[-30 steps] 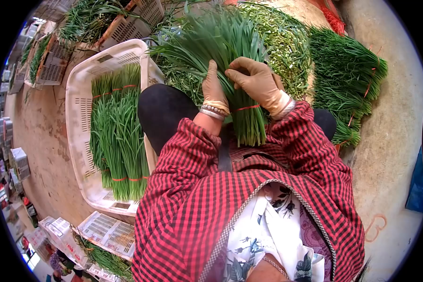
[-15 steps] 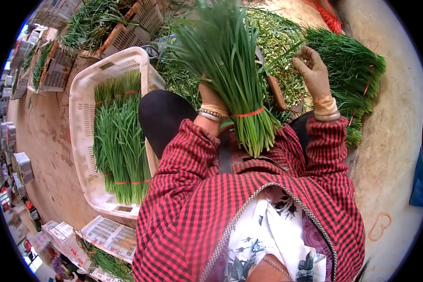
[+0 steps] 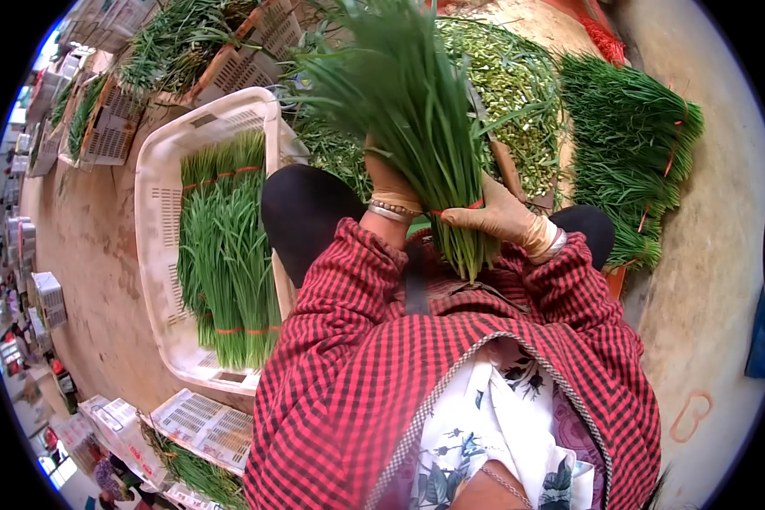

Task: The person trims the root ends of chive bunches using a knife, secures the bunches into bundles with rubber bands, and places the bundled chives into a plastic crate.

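A bunch of garlic chives [image 3: 429,127] stands over my lap, its cut stalks down and its leaves fanning away from me. Around its lower part runs a red band [image 3: 438,213]. My left hand [image 3: 391,183] is wrapped round the bunch from the left, its fingers hidden behind the leaves. From the right, my gloved right hand [image 3: 497,214] closes on the stalks at the band, thumb across the front. Just beyond that hand lies a knife with a brown wooden handle [image 3: 507,170], its blade partly covered by leaves.
To the left stands a white plastic crate [image 3: 155,246] holding banded bunches [image 3: 229,246]. More banded bunches [image 3: 625,144] lie in a pile at the right. Cut trimmings [image 3: 527,102] cover the area ahead. Other crates [image 3: 259,51] with greens stand at the far left.
My right hand has come down and left from beside the pile and now grips the bunch at its band. My left hand keeps its hold. The view has shifted slightly.
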`<state>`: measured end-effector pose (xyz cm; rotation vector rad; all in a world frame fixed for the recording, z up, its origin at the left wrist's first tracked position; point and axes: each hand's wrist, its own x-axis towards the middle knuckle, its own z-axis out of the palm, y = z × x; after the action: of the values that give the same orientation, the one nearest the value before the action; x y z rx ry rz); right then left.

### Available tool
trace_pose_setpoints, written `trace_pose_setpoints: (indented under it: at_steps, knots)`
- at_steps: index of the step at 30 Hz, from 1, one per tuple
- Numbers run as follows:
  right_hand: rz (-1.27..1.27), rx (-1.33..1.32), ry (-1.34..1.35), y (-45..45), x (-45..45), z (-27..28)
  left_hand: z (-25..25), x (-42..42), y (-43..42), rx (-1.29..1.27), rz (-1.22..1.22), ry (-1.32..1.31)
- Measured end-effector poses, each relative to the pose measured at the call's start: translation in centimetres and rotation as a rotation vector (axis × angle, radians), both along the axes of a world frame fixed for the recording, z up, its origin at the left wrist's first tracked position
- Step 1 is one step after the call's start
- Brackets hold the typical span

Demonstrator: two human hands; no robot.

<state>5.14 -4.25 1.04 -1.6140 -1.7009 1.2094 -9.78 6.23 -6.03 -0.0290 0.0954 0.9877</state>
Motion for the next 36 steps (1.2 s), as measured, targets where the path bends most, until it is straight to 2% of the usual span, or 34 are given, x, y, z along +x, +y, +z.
trace_pose_setpoints:
  at_steps: [1,3,5,8,10,11,14,16,17,18,19,20,21,23,24,29,31,33,34,35,36]
  knots:
    - [-0.057,-0.199,0.420,0.0,-0.3,-0.7,0.7,0.1,-0.1,-0.024,-0.007,-0.008]
    - [-0.027,-0.276,0.434,0.7,0.7,0.1,1.8,0.3,-0.2,0.006,-0.025,-0.038]
    - [-0.020,-0.329,0.444,1.1,2.0,0.8,2.8,0.4,-0.5,0.011,0.067,0.137]
    - [-0.030,-0.410,0.405,1.3,3.5,0.7,2.9,0.3,-0.3,-0.020,0.041,0.117]
    - [-0.083,-0.479,0.581,1.0,3.8,0.4,3.2,0.4,-0.3,-0.040,0.018,0.092]
    - [-0.084,-0.483,0.575,0.8,3.7,0.3,3.3,0.5,-0.5,-0.044,0.019,0.087]
    - [-0.176,-0.272,0.510,-0.1,3.2,0.0,2.6,0.5,-0.7,-0.028,0.029,0.101]
    - [-0.171,-0.325,0.494,0.1,3.5,2.4,0.2,0.0,-0.9,0.115,0.005,0.288]
    - [-0.166,-0.376,0.479,0.4,3.8,3.6,0.0,0.3,-0.8,0.119,0.002,0.288]
    - [-0.094,-0.334,0.480,0.6,4.6,4.2,1.0,0.5,-0.8,0.044,-0.035,0.113]
    - [0.009,-0.334,0.379,0.8,5.4,5.4,2.2,0.6,-0.8,-0.035,-0.069,-0.064]
    - [0.068,-0.380,0.247,0.7,6.0,7.0,3.2,0.0,-0.7,0.029,-0.108,-0.179]
    - [0.130,-0.430,0.115,0.4,6.5,8.3,2.0,-0.2,-0.5,0.024,-0.099,-0.180]
    - [0.276,-0.416,-0.350,-0.4,7.9,10.0,-1.7,-0.5,0.2,0.091,-0.110,-0.271]
    - [0.284,-0.451,-0.498,-0.9,8.1,10.8,-2.2,-0.7,0.0,0.078,-0.097,-0.273]
    - [0.199,-0.543,-0.558,-4.2,8.6,12.2,-2.5,-0.2,-0.2,0.166,-0.190,-0.399]
    - [0.168,-0.580,-0.662,-5.7,9.2,11.8,-1.1,-0.1,-0.4,0.184,-0.220,-0.420]
    - [0.170,-0.573,-0.618,-7.3,10.4,10.6,0.9,0.1,-1.2,0.027,-0.218,-0.149]
    - [0.138,-0.593,-0.564,-7.9,10.5,10.3,-0.3,0.3,-1.2,0.020,-0.211,-0.104]
    - [0.105,-0.610,-0.510,-8.3,10.6,10.2,-0.5,0.4,-1.1,0.017,-0.214,-0.109]
    - [0.094,-0.634,-0.478,-8.4,10.3,10.2,-0.4,0.3,-1.0,-0.016,-0.229,-0.242]
